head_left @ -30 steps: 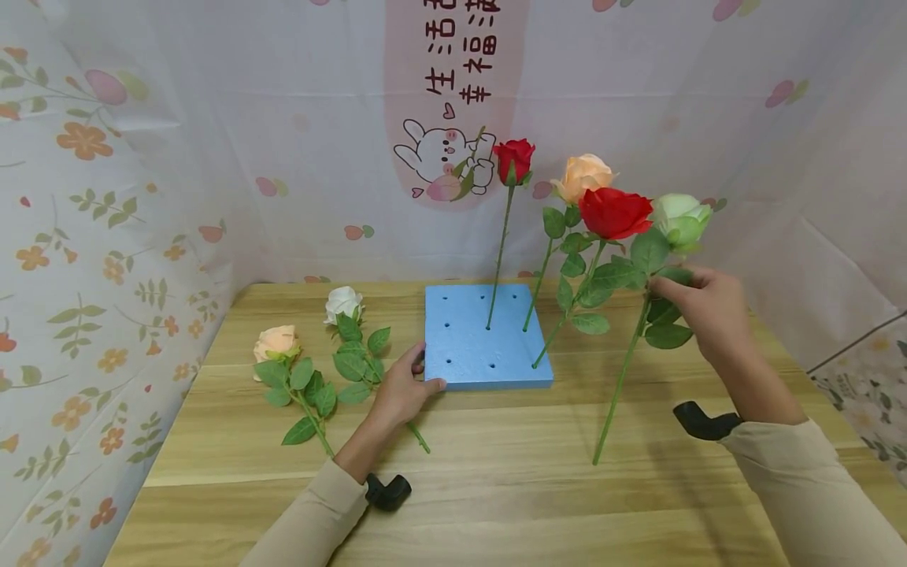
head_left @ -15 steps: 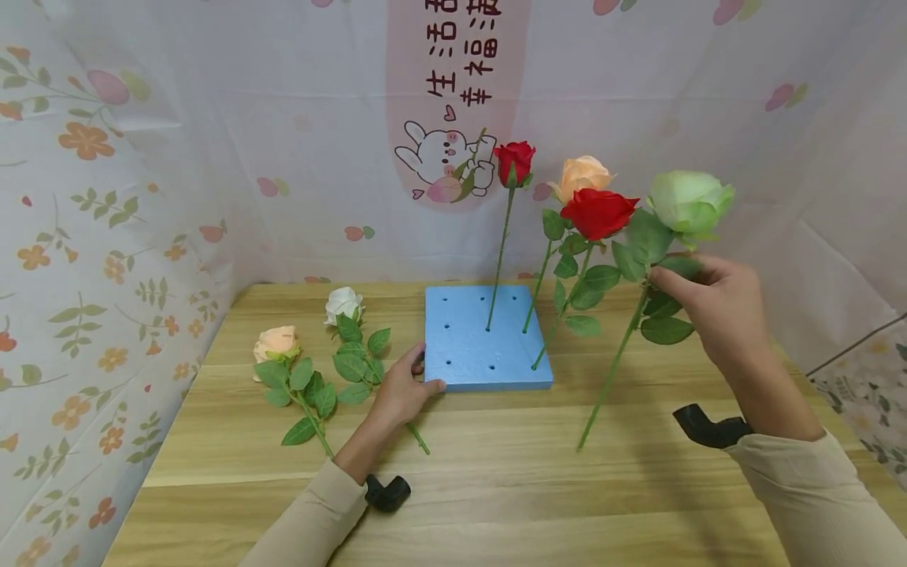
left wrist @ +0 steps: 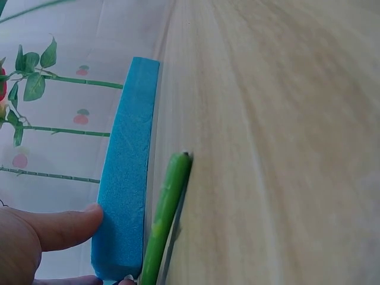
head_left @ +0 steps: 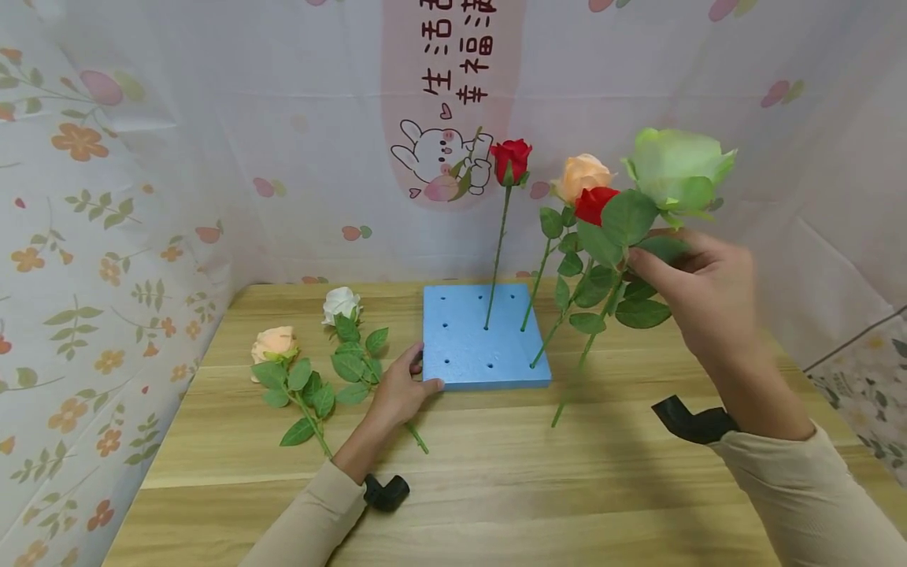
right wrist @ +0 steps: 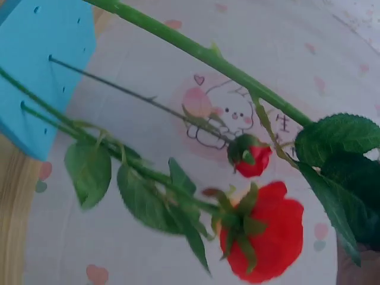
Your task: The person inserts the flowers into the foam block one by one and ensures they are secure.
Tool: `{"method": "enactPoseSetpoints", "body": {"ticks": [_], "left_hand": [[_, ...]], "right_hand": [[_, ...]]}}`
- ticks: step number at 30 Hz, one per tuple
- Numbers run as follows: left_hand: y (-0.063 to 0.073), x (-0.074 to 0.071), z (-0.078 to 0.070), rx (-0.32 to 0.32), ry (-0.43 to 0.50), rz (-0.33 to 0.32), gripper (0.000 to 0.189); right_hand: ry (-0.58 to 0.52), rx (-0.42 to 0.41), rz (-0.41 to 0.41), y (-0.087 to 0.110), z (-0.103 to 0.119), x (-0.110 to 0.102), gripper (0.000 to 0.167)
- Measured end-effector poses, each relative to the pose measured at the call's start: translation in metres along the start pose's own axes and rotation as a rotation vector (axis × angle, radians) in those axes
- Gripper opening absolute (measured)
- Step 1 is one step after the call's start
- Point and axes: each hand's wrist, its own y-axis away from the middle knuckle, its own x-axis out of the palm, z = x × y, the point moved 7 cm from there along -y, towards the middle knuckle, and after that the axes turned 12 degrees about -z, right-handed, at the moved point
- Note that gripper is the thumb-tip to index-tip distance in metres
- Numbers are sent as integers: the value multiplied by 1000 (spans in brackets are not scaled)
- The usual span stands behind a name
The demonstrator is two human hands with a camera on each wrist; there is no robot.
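Observation:
My right hand (head_left: 708,291) pinches a pale green rose (head_left: 676,169) high on its leafy stem. Its lower end hangs above the table, right of and nearer than the blue foam board (head_left: 468,346). Thumb and fingers of my left hand (head_left: 401,390) grip the board's front left corner; the left wrist view shows the thumb (left wrist: 71,228) against its side. Standing in the board's holes are a red rosebud (head_left: 512,160), a peach rose (head_left: 584,175) and an open red rose (right wrist: 264,234). In the head view, the green rose's leaves partly cover the open red rose.
Left of the board, a white rose (head_left: 342,305) and another peach rose (head_left: 275,344) lie on the wooden table (head_left: 482,488). The white rose's stem passes beside my left hand. Several bare holes show in the board. A printed curtain (head_left: 305,118) hangs behind.
My right hand has lifted the green rose and carried it left, so its stem end is closer to the board. My left hand keeps its hold on the corner.

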Motion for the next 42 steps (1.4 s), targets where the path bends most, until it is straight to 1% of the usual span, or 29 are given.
{"method": "enactPoseSetpoints", "body": {"ticks": [2, 3, 5, 8, 9, 13, 16, 20, 24, 27, 31, 38, 42], "left_hand": [[0, 0, -1, 1, -2, -1, 74], [0, -1, -1, 0, -3, -3, 74], [0, -1, -1, -1, -6, -4, 75], [1, -1, -2, 0, -10, -5, 75], [1, -1, -2, -1, -10, -4, 75], [1, -1, -2, -5, -10, -3, 74], [2, 0, 1, -20, -4, -5, 74], [2, 0, 2, -25, -4, -8, 75], [1, 0, 2, -27, -5, -7, 75], [-1, 0, 2, -28, 1, -8, 75], [-2, 0, 2, -22, 14, -8, 76], [-2, 1, 3, -28, 10, -2, 76], [-2, 1, 4, -37, 5, -2, 75]], "right_hand": [[-76, -21, -25, 0, 6, 6, 14], [-137, -20, -31, -1, 7, 9, 13], [-218, -9, -38, -1, 7, 16, 13], [-294, 15, -40, -3, 5, 26, 14], [-304, 23, -40, -4, 4, 29, 13], [-245, 6, -45, -5, 2, 41, 10], [-175, -37, -53, -4, 1, 50, 10], [-125, -74, -85, -3, -4, 58, 13], [-107, -59, -99, -3, -10, 66, 16], [-123, -50, -96, -2, -13, 72, 17], [-134, -80, -110, -2, -12, 77, 16], [-105, -189, -123, -3, -8, 82, 13], [-96, -197, -123, -3, -7, 83, 13]]}}
